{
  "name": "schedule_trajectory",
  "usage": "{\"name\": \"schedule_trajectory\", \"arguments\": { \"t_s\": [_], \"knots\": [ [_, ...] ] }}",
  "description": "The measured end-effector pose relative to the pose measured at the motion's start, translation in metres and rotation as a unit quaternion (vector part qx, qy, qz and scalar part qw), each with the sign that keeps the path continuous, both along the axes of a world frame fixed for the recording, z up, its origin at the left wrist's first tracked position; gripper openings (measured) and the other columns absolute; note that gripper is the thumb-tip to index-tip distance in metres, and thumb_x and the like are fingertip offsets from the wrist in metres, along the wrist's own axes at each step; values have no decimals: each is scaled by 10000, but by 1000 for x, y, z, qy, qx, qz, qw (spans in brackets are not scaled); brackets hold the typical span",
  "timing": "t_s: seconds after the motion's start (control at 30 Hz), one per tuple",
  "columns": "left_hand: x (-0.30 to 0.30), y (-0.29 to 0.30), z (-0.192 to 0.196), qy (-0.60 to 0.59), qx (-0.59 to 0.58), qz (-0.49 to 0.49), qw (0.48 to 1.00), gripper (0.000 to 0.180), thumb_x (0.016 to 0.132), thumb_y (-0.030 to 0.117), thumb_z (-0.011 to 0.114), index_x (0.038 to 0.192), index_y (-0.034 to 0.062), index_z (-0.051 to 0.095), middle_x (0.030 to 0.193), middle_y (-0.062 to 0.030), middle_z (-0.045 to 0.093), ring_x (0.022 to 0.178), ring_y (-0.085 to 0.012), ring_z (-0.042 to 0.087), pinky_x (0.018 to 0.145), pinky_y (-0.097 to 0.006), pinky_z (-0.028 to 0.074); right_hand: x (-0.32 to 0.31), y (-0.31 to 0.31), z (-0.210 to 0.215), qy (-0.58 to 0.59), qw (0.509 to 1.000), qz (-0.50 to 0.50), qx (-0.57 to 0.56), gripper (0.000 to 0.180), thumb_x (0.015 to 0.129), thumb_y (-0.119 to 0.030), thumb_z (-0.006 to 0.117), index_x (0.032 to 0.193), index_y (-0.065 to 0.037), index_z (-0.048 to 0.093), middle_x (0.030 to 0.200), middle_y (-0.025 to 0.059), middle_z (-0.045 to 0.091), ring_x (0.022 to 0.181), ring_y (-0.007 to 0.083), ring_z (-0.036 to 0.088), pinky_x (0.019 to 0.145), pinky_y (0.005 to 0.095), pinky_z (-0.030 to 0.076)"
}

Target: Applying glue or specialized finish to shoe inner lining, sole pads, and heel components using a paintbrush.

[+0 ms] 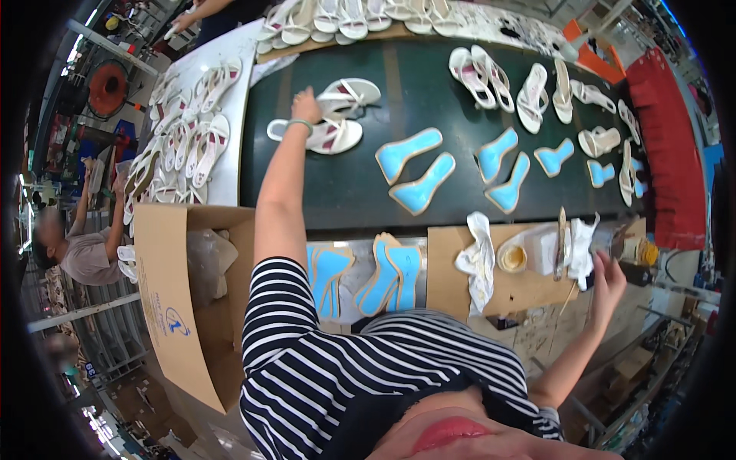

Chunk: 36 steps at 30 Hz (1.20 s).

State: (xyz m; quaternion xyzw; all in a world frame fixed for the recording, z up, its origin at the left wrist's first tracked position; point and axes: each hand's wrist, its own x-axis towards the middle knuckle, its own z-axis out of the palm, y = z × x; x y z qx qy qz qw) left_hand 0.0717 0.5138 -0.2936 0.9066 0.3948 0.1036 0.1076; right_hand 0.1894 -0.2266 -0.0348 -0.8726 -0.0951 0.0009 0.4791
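Note:
My left hand (307, 107) reaches out over the dark green belt, its fingers closed at the heel end of a white sandal (354, 93). Beside it lies a second white sandal (337, 136), partly behind my wrist. Both have thong straps and dark pink marking on the insole. My right hand (608, 285) hovers at the right near a crumpled white cloth (583, 251), fingers apart and holding nothing. Close to that cloth are a brush-like wooden stick (561, 239) and a small jar of yellowish stuff (512, 257) on cardboard (448, 280).
Blue insoles (418, 184) lie in pairs on the belt, with more blue insoles (330, 268) before me. White sandals (533, 98) stand farther right. Many sandals (211, 146) crowd the left table. An open cardboard box (165, 299) stands left; a red cover (671, 153) edges the right. Another person (92, 249) works left.

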Motion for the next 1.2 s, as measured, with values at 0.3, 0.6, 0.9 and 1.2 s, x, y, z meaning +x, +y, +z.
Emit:
{"name": "schedule_trajectory", "arguments": {
  "t_s": [0.3, 0.6, 0.9, 1.2],
  "knots": [
    [14, -22, 50, -204, 86, 17, 975, 235, 803, 80, 601, 1023, 46, 676, 1009, -255, 650, 1000, -407, 609, 883, -478, 472, -52, 31, 19, -55, 980, 59, 185, 535, 1011, -411, 338, 1087, 38, 619, 940, 76, 621, 714, 114, 522, 614, 268, 419],
    [-40, -117, 176, -659, -347, 28, 667, 251, 885, 104, 663, 1090, -19, 587, 957, -97, 682, 772, -150, 668, 698, -275, 535, -78, 58, -19, 90, 957, 93, 259, 433, 1015, -351, 423, 954, 40, 599, 921, 180, 654, 673, 199, 642, 597, 299, 502],
    [-136, -255, 125, -611, -655, 22, 445, 364, 949, 261, 543, 1205, 4, 560, 1078, -96, 665, 950, -202, 669, 809, -339, 549, -120, 58, -54, 147, 935, 186, 262, 205, 937, -155, 603, 952, 48, 618, 1027, 172, 639, 793, 199, 664, 717, 310, 550],
    [-174, -344, 146, -540, -675, 25, 502, 416, 965, 392, 511, 1183, 38, 519, 960, -106, 656, 789, -252, 697, 664, -357, 589, -128, 16, -78, 93, 955, 183, 215, 178, 928, -91, 607, 1015, 62, 637, 997, 145, 648, 827, 181, 660, 772, 289, 536]
  ]
}}
